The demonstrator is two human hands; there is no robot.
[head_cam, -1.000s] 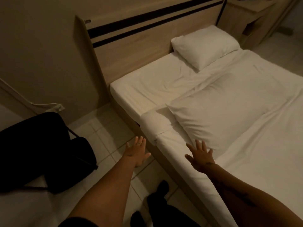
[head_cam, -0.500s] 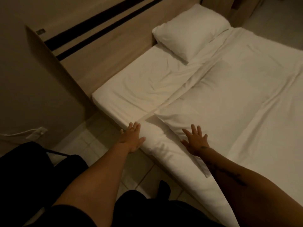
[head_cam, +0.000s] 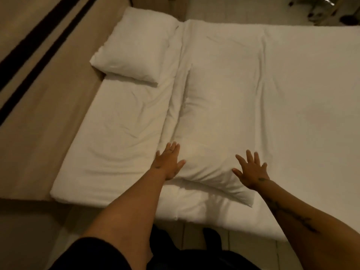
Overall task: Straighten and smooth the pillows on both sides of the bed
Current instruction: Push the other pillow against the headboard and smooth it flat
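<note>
A large white pillow lies askew across the middle of the bed, its near corner pointing toward me. My left hand rests flat on its near left edge, fingers spread. My right hand lies flat on its near right part, fingers apart as well. Neither hand grips anything. A second, smaller white pillow sits at the far side against the headboard, plump and slightly creased.
The bed's white sheet is wrinkled on the left by the wooden headboard with two dark stripes. A folded white cover spreads to the right. Pale floor tiles and my dark feet lie below.
I have stepped up to the bed and leaned over it. Both hands moved forward from beside the bed's edge onto the near pillow.
</note>
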